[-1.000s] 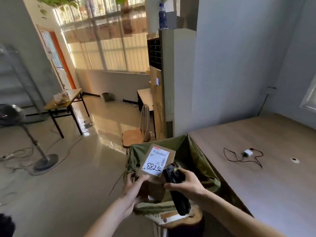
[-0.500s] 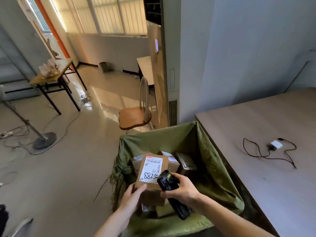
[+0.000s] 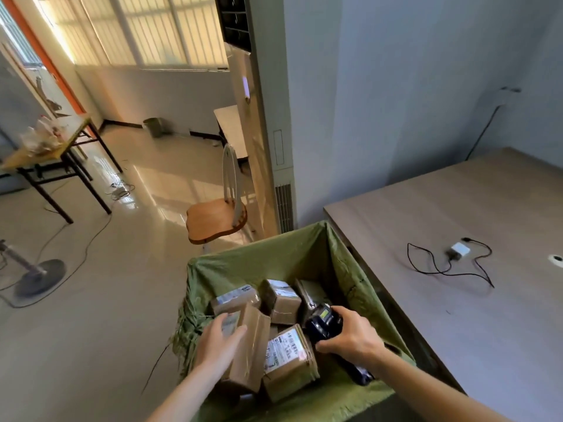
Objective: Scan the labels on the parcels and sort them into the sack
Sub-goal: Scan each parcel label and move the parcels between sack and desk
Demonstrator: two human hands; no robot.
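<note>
Head view looks down on a wide grey-brown tabletop (image 3: pixel 457 214) at the right, with a white charger and its black cable (image 3: pixel 458 250) lying on it. Just beside its left edge stands the green sack (image 3: pixel 274 257), its mouth held open and its cloth folded over the rim. A wooden chair (image 3: pixel 213 219) stands on the shiny floor behind the sack, and a tall white air-conditioner unit (image 3: pixel 268 117) rises next to it against the wall.

Several brown cardboard parcels lie inside the sack. The left hand (image 3: pixel 217 345) holds one parcel (image 3: pixel 246 351) tilted on its edge among the others, fingers wrapped over its labelled face and thumb along its side. Touching it on the right lies a second parcel (image 3: pixel 289 357) with its white barcode label facing up. Two more labelled boxes (image 3: pixel 281 300) sit further back in the sack.

The right hand (image 3: pixel 350 335) grips a black handheld scanner (image 3: pixel 323 322) over the sack, fingers curled round its body, its small lit screen facing up.
</note>
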